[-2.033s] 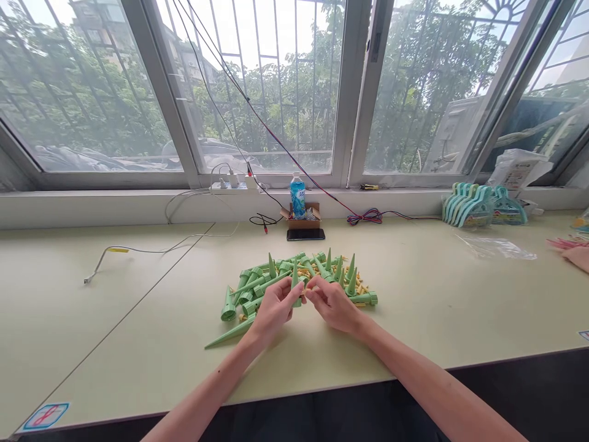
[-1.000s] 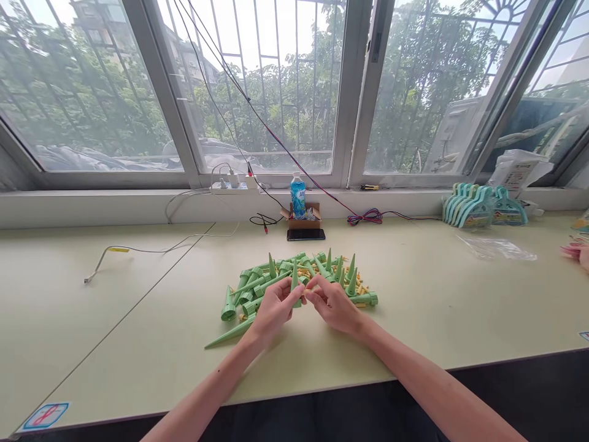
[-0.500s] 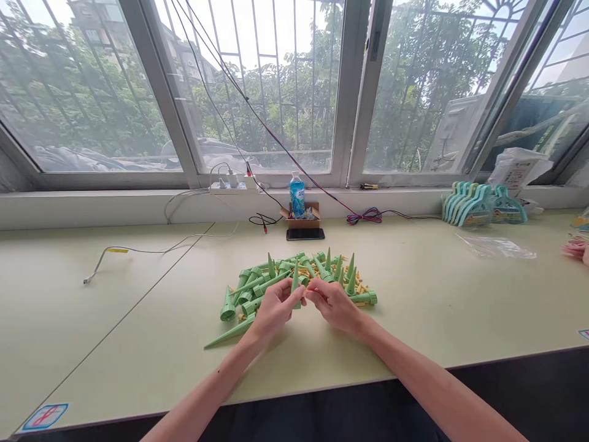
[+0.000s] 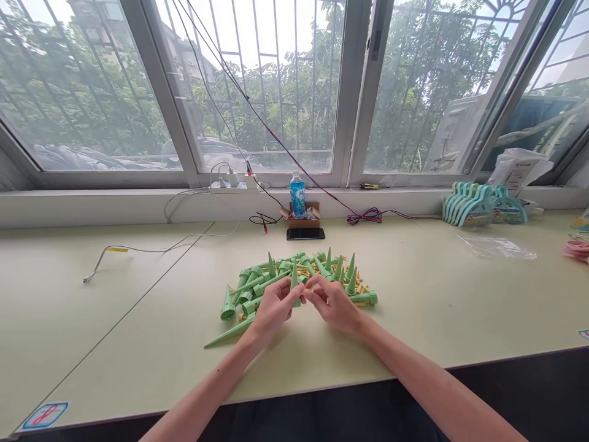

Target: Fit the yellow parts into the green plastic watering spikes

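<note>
My left hand is closed around a green plastic spike, its tip pointing up. Against the spike's side, the fingertips of my right hand pinch a small yellowish piece, mostly hidden by the fingers. Behind both hands spreads a pile of green spikes, some standing on their wide ends and others lying down. Small yellow pieces are scattered among them. One long spike lies by my left wrist, pointing left.
A phone lies behind the pile, before a small cardboard box and a blue bottle. Cables run along the back. Light-blue hangers and a clear plastic bag are at the right.
Both hands stay almost in place. The fingers of my right hand have shifted slightly at the side of the spike.
</note>
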The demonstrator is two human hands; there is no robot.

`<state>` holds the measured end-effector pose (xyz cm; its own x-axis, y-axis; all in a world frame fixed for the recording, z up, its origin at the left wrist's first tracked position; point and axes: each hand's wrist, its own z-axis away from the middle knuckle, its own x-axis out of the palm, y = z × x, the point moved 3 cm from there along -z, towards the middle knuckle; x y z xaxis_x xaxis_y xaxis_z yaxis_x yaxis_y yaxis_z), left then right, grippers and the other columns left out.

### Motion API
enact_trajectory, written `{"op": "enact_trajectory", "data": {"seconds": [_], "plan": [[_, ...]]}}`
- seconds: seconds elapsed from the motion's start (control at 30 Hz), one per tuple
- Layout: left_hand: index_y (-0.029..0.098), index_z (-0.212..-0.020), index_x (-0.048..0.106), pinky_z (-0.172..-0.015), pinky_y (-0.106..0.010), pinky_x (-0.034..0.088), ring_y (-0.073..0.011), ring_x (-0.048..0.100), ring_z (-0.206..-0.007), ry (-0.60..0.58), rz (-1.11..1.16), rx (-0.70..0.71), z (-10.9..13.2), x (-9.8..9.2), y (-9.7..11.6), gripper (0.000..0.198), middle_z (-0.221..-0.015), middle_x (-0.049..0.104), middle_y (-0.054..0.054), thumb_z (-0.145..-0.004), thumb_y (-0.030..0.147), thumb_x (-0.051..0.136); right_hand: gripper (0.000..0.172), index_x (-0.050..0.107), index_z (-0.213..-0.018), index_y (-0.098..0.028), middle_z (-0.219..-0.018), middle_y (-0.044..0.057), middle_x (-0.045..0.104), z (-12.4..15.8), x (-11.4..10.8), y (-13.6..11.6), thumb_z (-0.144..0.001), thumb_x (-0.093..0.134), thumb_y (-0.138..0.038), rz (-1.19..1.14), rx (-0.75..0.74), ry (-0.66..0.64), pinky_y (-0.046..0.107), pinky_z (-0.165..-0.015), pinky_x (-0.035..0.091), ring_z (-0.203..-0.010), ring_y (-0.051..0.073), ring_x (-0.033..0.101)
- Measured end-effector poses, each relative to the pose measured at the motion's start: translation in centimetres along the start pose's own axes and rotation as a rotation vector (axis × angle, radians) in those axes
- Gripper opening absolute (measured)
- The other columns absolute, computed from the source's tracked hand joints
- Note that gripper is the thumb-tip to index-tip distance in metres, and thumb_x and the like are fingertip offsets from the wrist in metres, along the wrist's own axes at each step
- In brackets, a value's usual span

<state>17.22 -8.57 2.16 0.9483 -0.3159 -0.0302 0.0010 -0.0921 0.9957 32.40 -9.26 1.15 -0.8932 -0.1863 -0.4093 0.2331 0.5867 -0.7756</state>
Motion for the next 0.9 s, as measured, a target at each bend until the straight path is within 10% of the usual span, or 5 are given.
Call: {"op": "enact_trajectory", "data": {"seconds": [0.9], "plan": [[0.016, -0.077, 0.057, -0.042, -0.019, 0.025, -0.0074, 0.039, -0.051, 0.022, -0.17, 0.135, 0.42, 0.12, 0.44, 0.034, -0.068, 0.06, -0.002, -0.087, 0.048, 0.06, 0.03, 0.052, -0.078, -0.021, -0.056, -0.004, 0.041, -0.07, -0.27, -0.24, -0.099, 0.045, -0.04, 0.012, 0.014, 0.016, 0.025, -0.047, 0.023, -0.047, 0.01, 0.027]]}}
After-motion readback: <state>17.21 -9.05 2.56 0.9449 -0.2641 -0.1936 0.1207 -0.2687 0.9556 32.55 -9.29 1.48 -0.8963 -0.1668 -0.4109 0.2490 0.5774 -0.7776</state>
